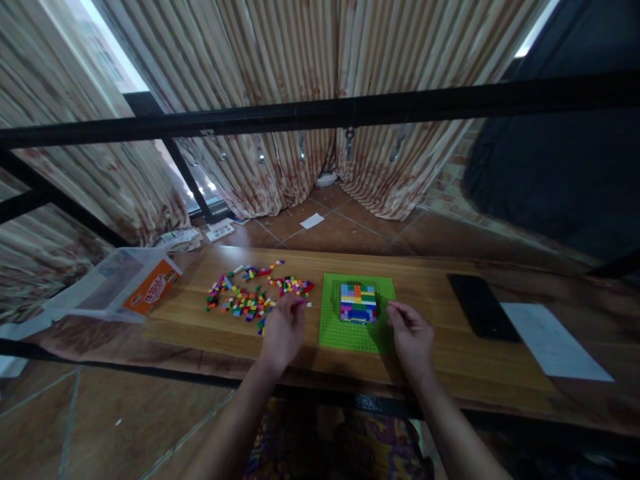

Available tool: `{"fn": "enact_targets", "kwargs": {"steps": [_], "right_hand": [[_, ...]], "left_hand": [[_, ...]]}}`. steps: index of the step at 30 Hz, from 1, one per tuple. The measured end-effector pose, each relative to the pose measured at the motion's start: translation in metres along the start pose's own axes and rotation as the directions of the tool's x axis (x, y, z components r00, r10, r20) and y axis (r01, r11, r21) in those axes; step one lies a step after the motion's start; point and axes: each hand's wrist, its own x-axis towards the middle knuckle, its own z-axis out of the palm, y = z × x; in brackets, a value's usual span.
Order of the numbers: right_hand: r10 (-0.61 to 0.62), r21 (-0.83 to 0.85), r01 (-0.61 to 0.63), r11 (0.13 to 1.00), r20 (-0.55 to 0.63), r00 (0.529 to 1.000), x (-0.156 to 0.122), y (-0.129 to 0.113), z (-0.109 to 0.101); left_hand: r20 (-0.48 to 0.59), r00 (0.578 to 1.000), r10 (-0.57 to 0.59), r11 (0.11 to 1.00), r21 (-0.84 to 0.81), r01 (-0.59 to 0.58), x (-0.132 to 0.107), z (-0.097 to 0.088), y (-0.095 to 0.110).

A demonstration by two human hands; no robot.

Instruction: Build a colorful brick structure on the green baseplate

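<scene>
Flanking the green baseplate [331,333] (brick stack [358,304] atop): left hand [285,328], right hand [413,335].

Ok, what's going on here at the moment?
A person is working with small toy bricks. Their left hand is beside the loose bricks, fingers drawn together; their right hand is by the right edge of the green baseplate. A multicoloured block of joined bricks sits on that plate. Whether either hand grips a brick is too small to tell. Many bricks lie scattered, unattached, on the wooden tabletop.
</scene>
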Motion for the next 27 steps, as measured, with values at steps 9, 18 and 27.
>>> {"fn": "enact_targets", "kwargs": {"steps": [9, 18, 27], "right_hand": [[-0.095, -0.078, 0.151, 0.986, 0.483, 0.870, -0.047, -0.041, -0.019], [0.005, -0.171, 0.087, 0.981, 0.475, 0.880, -0.039, -0.030, -0.035], [-0.028, -0.204, 0.083, 0.975, 0.258, 0.966, -0.001, -0.013, -0.019]], "left_hand": [[0.424, 0.904, 0.051, 0.843, -0.504, 0.189, -0.043, 0.049, 0.053], [0.443, 0.896, 0.021, 0.816, -0.526, 0.241, -0.048, 0.075, 0.053], [0.337, 0.942, 0.000, 0.957, -0.272, 0.097, -0.048, 0.071, 0.051]]}}
